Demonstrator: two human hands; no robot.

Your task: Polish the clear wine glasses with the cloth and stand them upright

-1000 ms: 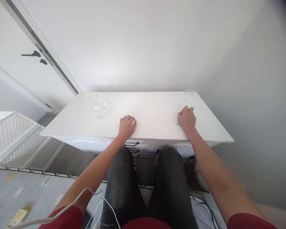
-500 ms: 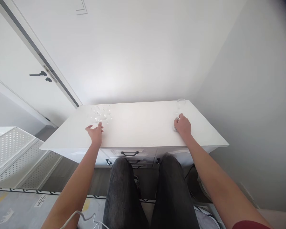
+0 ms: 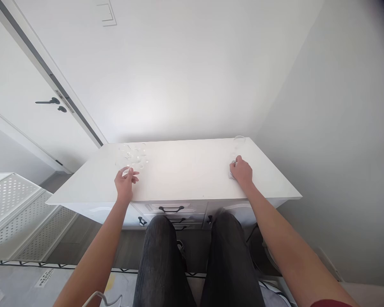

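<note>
Two knees in dark grey jeans (image 3: 161, 260) face the long white rectangular counter (image 3: 182, 179). On its left part, the left hand (image 3: 124, 181) has half-bent fingers; whether they grip anything, I cannot tell. Towards the right end, the right hand (image 3: 241, 171) is closed on a small pale grey-white thing (image 3: 231, 175). Just beyond the left hand lies a cluster of clear, rounded transparent pieces (image 3: 134, 155); beyond the right stands a larger clear, round-rimmed piece (image 3: 239, 142).
</note>
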